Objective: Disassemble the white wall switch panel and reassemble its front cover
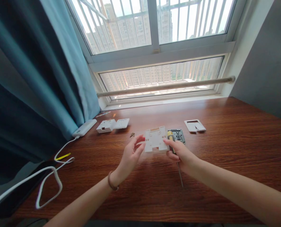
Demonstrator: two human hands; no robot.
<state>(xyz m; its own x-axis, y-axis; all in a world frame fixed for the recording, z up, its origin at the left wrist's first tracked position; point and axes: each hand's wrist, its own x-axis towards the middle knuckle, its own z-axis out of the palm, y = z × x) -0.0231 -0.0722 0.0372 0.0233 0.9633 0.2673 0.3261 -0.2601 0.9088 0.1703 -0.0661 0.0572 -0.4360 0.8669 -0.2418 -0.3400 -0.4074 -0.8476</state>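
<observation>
Above the middle of the desk is a white plastic cover plate (155,138) with small holes and notches, tilted to face me. My left hand (132,151) has thumb and fingertips at its left edge. My right hand (179,154) pinches the right edge with its thumb. That same hand also grips a screwdriver (170,136) with a yellow and dark handle, its thin shaft pointing down toward me. Behind my right fingers a dark circuit-board-like panel (178,135) lies on the desk, partly hidden. Several small screws (132,134) lie just beyond my left hand.
A white box (106,125) and a white flat panel (122,123) are at the back left. A white frame (194,125) lies back right. Left of these, a white power strip (84,127) trails a looping white cable (57,176). Blue curtain and barred window border the wooden desk (225,142).
</observation>
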